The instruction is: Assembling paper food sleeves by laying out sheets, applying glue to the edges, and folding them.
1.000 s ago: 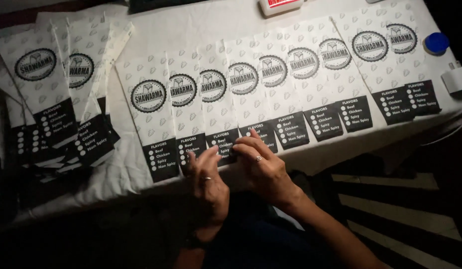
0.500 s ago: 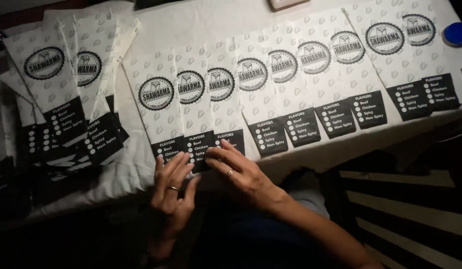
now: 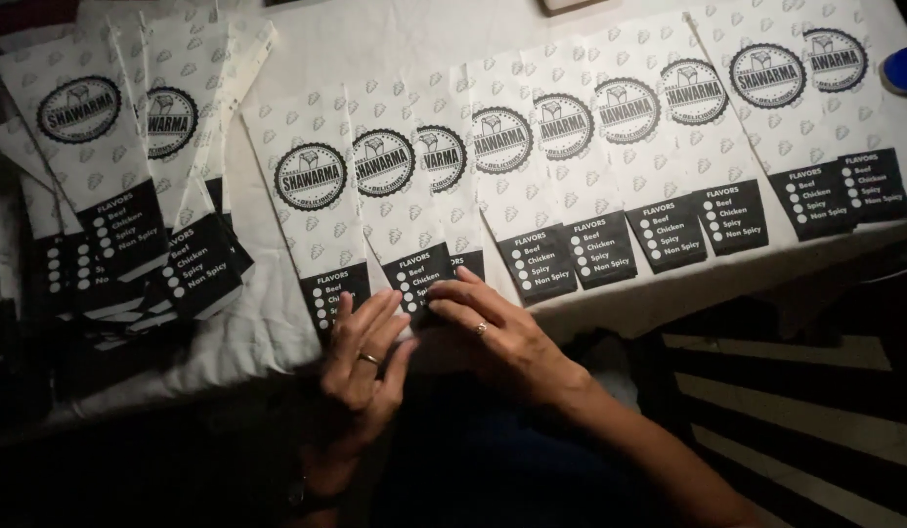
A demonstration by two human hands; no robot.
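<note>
- Resting at the near edge of the table, the leftmost bags in the fanned row [image 3: 375, 210] of white printed paper bags lie under both hands, at their black lower panels.
- Left hand [image 3: 364, 364]: fingers straight and close together, laid flat on the end bag's [image 3: 312, 210] black panel; nothing is pinched. A ring shows on one finger.
- Right hand [image 3: 497, 337]: fingers extended and pressed down on the panel of the next bag [image 3: 400, 210], just beside the left hand; also ringed, also gripping nothing.
- Beyond the fingertips, the bags overlap like shingles, apparently so that each round emblem and black panel stays exposed.
- Left of the hands, a looser stack of bags [image 3: 131, 196] lies apart from the row.
- Far right of the hands, a blue cap [image 3: 904, 70] sits on the white tablecloth [image 3: 395, 39].
</note>
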